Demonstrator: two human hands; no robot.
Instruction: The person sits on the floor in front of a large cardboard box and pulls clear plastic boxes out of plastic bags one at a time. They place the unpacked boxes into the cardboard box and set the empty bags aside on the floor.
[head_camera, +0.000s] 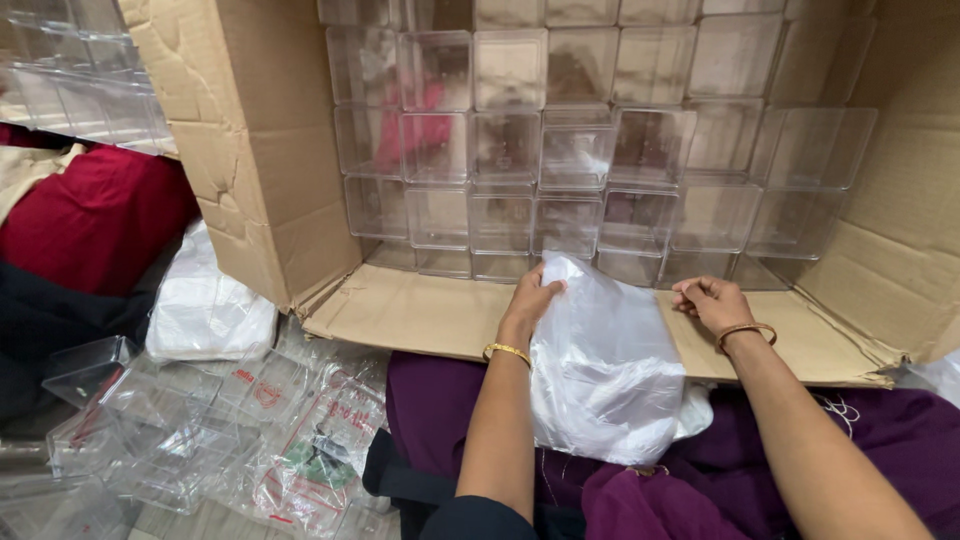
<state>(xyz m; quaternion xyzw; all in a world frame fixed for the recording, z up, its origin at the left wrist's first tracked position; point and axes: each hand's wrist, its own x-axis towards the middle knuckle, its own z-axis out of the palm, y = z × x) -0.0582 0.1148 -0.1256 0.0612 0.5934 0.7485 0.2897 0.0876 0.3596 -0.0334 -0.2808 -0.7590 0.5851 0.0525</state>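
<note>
Gripping bag (605, 365) at box (400, 315) mouth: left hand (530, 298) pinches its top, right hand (712, 301) curled, touching its edge; next, firmer right-hand hold likely.

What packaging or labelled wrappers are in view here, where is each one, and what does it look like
Cardboard box: on its side, open toward the camera, brown and creased, filled with stacked clear plastic containers.
Plastic bag: in the lap, milky translucent, left hand gripping its top edge, right hand beside it on the box flap.
Printed wrappers: floor at lower left, clear crumpled film with red and green print.
White bag bundle: left of the box, soft folded pile.
</note>
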